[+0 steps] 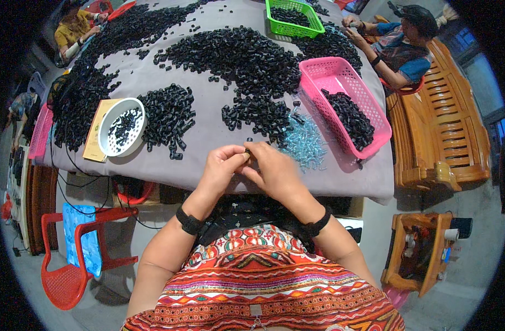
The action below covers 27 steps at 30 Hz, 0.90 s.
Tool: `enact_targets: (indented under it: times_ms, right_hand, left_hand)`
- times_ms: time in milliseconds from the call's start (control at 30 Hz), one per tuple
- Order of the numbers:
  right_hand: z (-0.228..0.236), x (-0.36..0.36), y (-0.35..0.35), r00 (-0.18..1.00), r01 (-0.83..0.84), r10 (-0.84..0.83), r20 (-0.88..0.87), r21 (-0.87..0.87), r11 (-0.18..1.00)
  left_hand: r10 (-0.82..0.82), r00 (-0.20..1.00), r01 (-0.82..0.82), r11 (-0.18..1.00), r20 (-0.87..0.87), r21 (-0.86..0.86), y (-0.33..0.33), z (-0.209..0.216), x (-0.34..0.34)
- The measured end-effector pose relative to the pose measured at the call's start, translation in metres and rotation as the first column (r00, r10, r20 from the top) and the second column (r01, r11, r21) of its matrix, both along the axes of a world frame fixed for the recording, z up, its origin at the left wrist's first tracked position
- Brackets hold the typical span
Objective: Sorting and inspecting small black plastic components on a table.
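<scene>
Both hands meet over the table's near edge, fingertips together. My left hand is closed in a pinch on a small black cylindrical piece. The fingers of my right hand close on the same piece from the other side and hide most of it. Just beyond the hands lies a heap of small black cylindrical pieces. To the right of my right hand is a pile of small clear bluish plastic pieces.
A pink basket with black pieces stands at the right, a green basket farther back. At the left, a white bowl rests against a tan board. Two people sit across the table. A red chair stands lower left.
</scene>
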State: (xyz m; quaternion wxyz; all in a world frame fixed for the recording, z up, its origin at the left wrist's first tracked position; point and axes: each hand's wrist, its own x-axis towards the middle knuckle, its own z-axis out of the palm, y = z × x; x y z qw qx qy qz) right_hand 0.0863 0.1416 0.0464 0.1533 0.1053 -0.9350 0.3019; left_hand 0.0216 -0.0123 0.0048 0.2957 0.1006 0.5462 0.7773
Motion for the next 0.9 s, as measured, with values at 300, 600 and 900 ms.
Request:
enact_targets:
  times_ms: [300, 600, 900]
  right_hand:
    - [-0.014, -0.006, 0.005, 0.999, 0.043, -0.041, -0.030, 0.069, 0.997]
    - [-0.013, -0.006, 0.009, 0.999, 0.027, -0.025, -0.022, 0.086, 0.996]
    - [-0.013, 0.003, 0.007, 0.995, 0.015, -0.008, -0.095, 0.072, 0.997]
  left_hand:
    - [-0.083, 0.996, 0.080, 0.994, -0.030, -0.076, -0.001, 0.005, 0.001]
    - [-0.234, 0.970, 0.225, 0.968, -0.068, -0.114, -0.002, 0.008, 0.001]
    - [-0.321, 0.934, 0.275, 0.927, -0.160, -0.253, -0.005, -0.009, -0.006]
